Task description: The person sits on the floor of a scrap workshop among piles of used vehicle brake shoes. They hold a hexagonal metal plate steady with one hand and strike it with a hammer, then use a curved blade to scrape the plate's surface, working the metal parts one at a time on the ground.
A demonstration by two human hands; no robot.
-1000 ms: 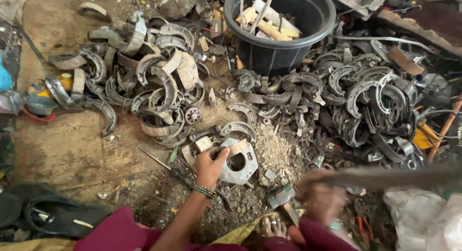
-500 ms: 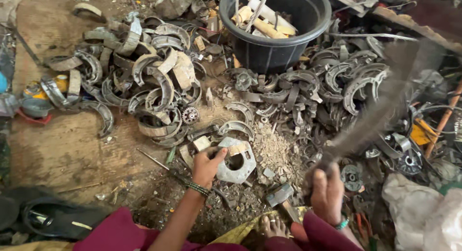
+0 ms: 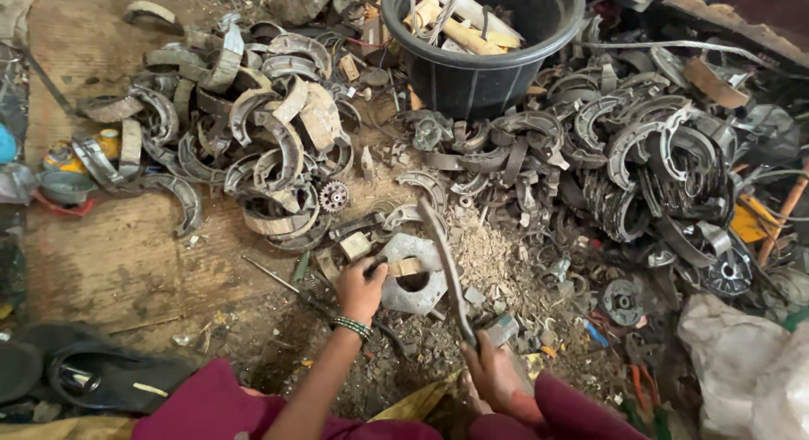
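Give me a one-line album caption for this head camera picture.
Left hand steadies a grey metal plate while right hand holds a long blade over it, amid curved scrap pieces.

Dirt floor [image 3: 109, 263], littered: curved brake shoes [image 3: 253, 145] heaped left and right, black tub [image 3: 480, 69] at top, round metal plate [image 3: 413, 276] centre, small gear [image 3: 334, 195].

Both forearms are bare, with no sleeves in view. The left hand [image 3: 361, 290] has a beaded band at the wrist, dark green with pale flecks. The right hand [image 3: 493, 374] wears no glove and no ring that shows. Maroon cloth covers the knees at the bottom edge of the view.
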